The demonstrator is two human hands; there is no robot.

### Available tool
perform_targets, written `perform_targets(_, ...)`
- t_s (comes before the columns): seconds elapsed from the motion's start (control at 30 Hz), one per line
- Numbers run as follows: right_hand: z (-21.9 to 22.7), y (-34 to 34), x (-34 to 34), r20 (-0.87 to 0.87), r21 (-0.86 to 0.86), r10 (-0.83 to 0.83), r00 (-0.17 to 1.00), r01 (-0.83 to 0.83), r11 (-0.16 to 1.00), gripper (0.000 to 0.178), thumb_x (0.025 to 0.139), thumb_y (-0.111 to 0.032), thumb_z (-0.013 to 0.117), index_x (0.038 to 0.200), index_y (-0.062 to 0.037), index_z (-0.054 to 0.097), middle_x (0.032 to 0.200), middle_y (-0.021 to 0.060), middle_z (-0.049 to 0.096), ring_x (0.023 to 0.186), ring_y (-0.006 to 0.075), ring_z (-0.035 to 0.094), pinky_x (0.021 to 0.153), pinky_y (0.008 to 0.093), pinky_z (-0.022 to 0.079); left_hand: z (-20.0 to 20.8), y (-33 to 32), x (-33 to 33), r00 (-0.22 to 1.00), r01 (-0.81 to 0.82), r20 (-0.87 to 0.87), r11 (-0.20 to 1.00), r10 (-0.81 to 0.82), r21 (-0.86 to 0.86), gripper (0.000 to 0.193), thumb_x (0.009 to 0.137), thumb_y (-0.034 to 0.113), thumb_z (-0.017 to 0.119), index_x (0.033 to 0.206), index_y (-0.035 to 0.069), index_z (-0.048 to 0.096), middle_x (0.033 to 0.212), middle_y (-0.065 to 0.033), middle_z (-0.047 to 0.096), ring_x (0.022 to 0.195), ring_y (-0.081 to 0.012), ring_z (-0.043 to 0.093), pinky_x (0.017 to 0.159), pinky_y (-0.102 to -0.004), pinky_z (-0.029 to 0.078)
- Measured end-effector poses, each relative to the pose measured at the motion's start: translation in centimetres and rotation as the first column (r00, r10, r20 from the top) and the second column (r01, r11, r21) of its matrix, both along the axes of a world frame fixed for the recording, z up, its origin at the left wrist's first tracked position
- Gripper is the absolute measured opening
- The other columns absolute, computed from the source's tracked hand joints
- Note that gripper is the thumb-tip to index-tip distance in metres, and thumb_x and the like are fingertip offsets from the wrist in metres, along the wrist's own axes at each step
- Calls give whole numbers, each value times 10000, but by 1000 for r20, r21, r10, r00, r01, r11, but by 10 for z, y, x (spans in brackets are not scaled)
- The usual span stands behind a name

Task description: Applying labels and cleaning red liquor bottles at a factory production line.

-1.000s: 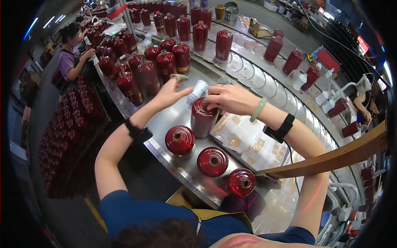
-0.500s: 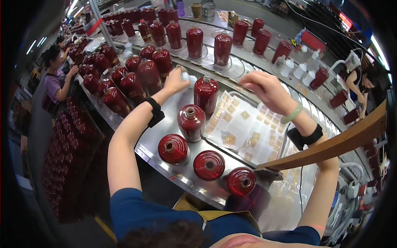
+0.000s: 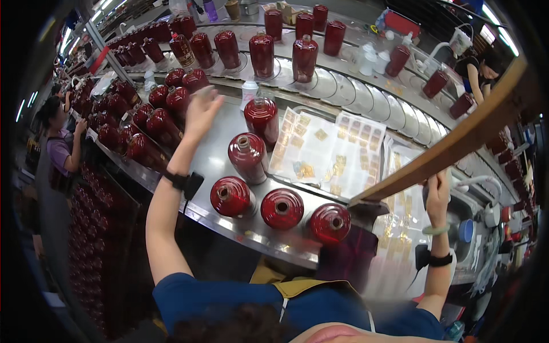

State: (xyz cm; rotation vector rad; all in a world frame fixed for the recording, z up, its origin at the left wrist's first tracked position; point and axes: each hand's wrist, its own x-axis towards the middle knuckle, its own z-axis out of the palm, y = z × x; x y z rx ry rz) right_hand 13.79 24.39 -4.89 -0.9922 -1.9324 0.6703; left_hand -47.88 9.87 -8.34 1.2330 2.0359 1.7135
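My left hand [image 3: 203, 114] is raised over the metal table beside a cluster of red glass bottles [image 3: 164, 126]. Its fingers are blurred but look apart, with nothing visible in them. A small white bottle [image 3: 249, 94] stands just to its right. Several open-necked red bottles [image 3: 247, 157] stand in a curved row along the table. Beyond the wooden bar, my right hand [image 3: 438, 200] is raised above sheets of gold stickers [image 3: 400, 226]. Its fingers are curled closed; what they hold, if anything, is hidden.
A slanted wooden bar [image 3: 440, 137] crosses the right side. A tray with white sticker sheets [image 3: 309, 143] lies mid-table. Behind it runs a conveyor [image 3: 366, 100] carrying red bottles. A sink with a blue cup [image 3: 466, 230] is at right. Other people work at left and far right.
My left hand has let go of the small white item and moved left. My right hand has gone from above the sticker tray to the right, beyond the wooden bar. The view has shifted.
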Motion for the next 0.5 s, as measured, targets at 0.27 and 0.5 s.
perform_targets(0.27, 36, -149, -49, 101, 250, 118, 988, -140, 958, 260, 932, -110, 703, 1165, -6, 657, 923, 99, 630, 767, 213, 559, 676, 345, 474, 58, -145, 138, 984, -177, 47, 899, 173, 401, 376, 1120, 233, 435, 1400, -11, 493, 1360, -172, 617, 1162, -217, 635, 967, -336, 519)
perform_targets(0.5, 24, -146, -128, 207, 23, 385, 900, -398, 917, 368, 894, -342, 764, 1136, -78, 678, 962, 128, 634, 878, 317, 638, 794, 407, 508, 60, -171, 255, 973, -38, -163, 815, 161, 578, 416, 1117, 253, 411, 1380, -58, 491, 1356, -215, 605, 1119, -262, 656, 926, -366, 537)
